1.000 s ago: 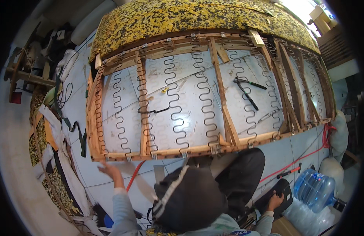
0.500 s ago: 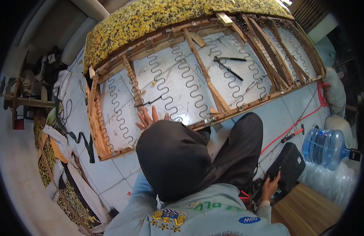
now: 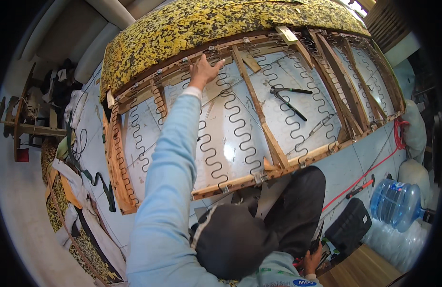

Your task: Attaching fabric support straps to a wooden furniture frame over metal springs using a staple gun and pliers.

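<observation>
Pale tiled floor (image 3: 338,177) runs under a wide wooden frame (image 3: 259,112) lying across the space before the seated person's dark-trousered knees (image 3: 304,196). Mottled yellow-and-black padding (image 3: 221,24) covers the part behind its far rail. Zigzag wire springs (image 3: 238,123) span the frame from rail to rail; metal clips (image 3: 211,48) along the rails appear to anchor their ends so the wires bridge the gap. Black-handled pincers (image 3: 291,108) lie splayed inside the frame's outline, probably left there for easy reach; whether they rest on wire or tile is unclear. The left hand (image 3: 205,72) is unclenched, thumb apart, near the clips of the far rail, its arm outstretched likely because that rail is farthest from the body; contact cannot be told. The right hand (image 3: 312,260) is low at right, fingers curled near something dark; its grip cannot be made out. Half a second ago the left hand was spread by the near rail, and the right beside the black case (image 3: 348,227); now the right is lower, nearer the body.
</observation>
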`<state>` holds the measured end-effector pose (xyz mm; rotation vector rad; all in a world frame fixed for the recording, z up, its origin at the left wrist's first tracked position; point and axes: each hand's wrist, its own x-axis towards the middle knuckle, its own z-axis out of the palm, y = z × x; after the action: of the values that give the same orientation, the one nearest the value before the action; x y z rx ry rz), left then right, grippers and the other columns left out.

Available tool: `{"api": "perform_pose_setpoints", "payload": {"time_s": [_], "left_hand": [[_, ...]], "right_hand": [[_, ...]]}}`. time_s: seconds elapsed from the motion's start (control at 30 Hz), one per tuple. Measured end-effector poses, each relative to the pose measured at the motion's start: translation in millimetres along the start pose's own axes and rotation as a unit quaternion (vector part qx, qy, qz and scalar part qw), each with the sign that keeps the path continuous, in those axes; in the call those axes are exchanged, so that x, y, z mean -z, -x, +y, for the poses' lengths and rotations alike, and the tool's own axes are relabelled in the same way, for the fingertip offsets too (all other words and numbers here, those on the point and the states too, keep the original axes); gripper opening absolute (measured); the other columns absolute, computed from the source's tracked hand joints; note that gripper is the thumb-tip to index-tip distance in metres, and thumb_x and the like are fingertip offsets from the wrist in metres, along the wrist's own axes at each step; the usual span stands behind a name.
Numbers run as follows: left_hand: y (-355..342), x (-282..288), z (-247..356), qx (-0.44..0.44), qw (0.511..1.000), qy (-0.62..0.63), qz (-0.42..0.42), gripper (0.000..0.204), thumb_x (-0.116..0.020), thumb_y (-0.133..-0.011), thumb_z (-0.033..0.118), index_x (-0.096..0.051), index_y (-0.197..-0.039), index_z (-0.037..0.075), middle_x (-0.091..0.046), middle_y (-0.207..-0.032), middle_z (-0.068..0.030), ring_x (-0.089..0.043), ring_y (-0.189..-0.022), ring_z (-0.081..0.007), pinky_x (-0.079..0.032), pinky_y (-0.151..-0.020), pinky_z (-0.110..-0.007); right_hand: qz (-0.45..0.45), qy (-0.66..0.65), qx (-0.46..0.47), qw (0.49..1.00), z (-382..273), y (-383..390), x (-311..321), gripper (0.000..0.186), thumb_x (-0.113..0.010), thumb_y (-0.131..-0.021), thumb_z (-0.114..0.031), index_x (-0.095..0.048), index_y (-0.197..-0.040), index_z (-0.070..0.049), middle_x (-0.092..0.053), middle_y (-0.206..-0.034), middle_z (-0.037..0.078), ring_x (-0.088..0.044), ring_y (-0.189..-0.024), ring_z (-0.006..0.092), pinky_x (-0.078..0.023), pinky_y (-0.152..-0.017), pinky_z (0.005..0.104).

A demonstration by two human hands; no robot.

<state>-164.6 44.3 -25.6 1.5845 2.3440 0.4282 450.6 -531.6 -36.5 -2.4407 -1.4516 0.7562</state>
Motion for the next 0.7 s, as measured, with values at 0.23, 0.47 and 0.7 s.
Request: {"api": "perform_pose_setpoints", "payload": {"time_s": [0.23, 0.47, 0.7], "left_hand": [[-71, -37, -3, 0.082, 0.978, 0.189, -0.026, 0.105, -0.073, -0.074, 0.06, -0.029, -0.152, 0.004, -0.047, -0.145, -0.0242, -0.05, -0.13, -0.0366, -0.042, -0.108, -0.04], [-83, -55, -26, 0.017, 0.982, 0.186, 0.034, 0.091, -0.074, -0.076, 0.053, -0.04, -0.147, 0.007, -0.048, -0.144, -0.0232, -0.048, -0.131, -0.0366, -0.041, -0.108, -0.04], [-127, -52, -43, -0.074, 0.992, -0.028, -0.098, 0.084, -0.054, -0.081, 0.071, -0.05, -0.141, 0.013, -0.055, -0.138, -0.0216, -0.052, -0.129, -0.0365, -0.039, -0.108, -0.044]], "right_hand": [[-0.048, 0.054, -0.088, 0.994, -9, -2, 11, 0.072, -0.064, -0.075, -0.008, -0.039, -0.142, 0.002, -0.059, -0.124, 0.029, -0.058, -0.116, 0.0424, -0.046, -0.098, 0.041], [-0.086, -0.119, -0.107, 0.983, -21, -28, 6, 0.07, -0.067, -0.085, -0.019, -0.036, -0.144, 0.003, -0.057, -0.131, 0.024, -0.057, -0.121, 0.0336, -0.043, -0.103, 0.0401], [-0.053, -0.093, -0.138, 0.985, -9, -36, 2, 0.071, -0.064, -0.084, -0.003, -0.032, -0.147, 0.0, -0.054, -0.134, 0.023, -0.056, -0.122, 0.034, -0.041, -0.104, 0.0382]]}}
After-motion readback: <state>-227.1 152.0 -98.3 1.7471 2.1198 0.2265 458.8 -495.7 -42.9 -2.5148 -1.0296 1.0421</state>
